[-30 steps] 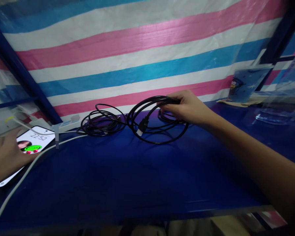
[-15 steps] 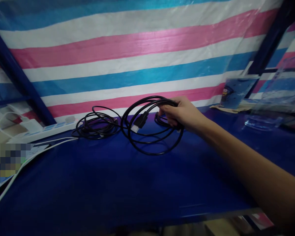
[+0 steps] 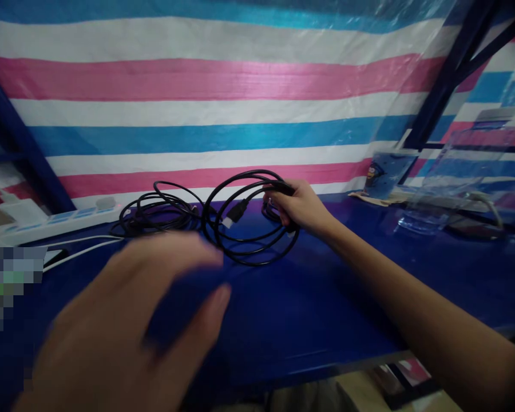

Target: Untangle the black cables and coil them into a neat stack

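My right hand [image 3: 298,205] is closed round a coil of black cable [image 3: 244,226] at the far middle of the blue table [image 3: 326,309], holding the loops partly lifted; a plug end hangs inside the loop. A second bundle of the black cable [image 3: 154,212] lies to the left, joined to the first. My left hand [image 3: 133,326] is raised in the foreground, blurred, with thumb and fingers apart and nothing in it, pointing toward the cable.
A white power strip [image 3: 55,222] lies at the back left with white cords [image 3: 81,249] running from it. A phone sits at the left edge, pixelated. A clear plastic stand [image 3: 438,200] and a small blue card [image 3: 384,174] are at the back right. A striped tarp forms the wall.
My left hand left the phone at the left edge and has come up into the foreground toward the cable. My right hand keeps its grip on the coil. The view shifted right.
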`<state>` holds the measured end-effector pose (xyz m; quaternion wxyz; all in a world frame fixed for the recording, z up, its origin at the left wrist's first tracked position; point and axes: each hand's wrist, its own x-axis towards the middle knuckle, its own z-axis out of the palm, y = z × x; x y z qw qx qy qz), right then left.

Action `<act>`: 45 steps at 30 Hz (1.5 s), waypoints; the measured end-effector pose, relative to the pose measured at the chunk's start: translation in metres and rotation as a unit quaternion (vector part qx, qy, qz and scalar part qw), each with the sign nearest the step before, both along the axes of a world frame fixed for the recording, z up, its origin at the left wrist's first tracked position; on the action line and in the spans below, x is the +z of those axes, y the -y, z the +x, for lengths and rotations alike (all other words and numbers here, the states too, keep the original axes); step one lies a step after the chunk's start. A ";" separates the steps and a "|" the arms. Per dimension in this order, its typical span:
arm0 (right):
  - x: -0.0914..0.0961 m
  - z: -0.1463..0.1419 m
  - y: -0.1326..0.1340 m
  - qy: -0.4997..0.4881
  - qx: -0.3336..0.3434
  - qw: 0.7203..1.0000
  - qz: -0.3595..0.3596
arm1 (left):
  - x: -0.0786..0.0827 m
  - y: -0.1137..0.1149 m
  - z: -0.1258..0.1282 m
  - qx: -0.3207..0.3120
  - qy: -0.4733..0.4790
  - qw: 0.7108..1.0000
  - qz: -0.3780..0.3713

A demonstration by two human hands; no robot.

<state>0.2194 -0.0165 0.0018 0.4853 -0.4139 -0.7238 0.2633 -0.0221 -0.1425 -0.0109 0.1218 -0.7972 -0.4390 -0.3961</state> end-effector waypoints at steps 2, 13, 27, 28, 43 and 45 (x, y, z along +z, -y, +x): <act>0.002 -0.004 0.004 0.013 0.018 0.999 0.040 | 0.029 -0.031 0.019 0.002 -0.011 1.000 0.006; 0.005 0.006 0.004 0.034 -0.049 0.992 0.108 | 0.034 -0.117 0.053 -0.234 0.356 0.844 -0.325; 0.011 0.016 0.011 -0.040 0.146 0.987 -0.059 | 0.015 -0.119 0.034 -0.443 0.332 0.602 -0.576; 0.011 0.017 0.010 -0.051 0.152 0.985 -0.071 | 0.015 -0.117 0.037 -0.436 0.340 0.616 -0.561; 0.017 0.024 0.018 -0.049 0.236 0.962 -0.130 | 0.009 -0.118 0.054 -0.225 0.299 0.880 -0.292; 0.017 0.025 0.019 -0.058 0.252 0.957 -0.132 | 0.009 -0.117 0.055 -0.234 0.304 0.876 -0.292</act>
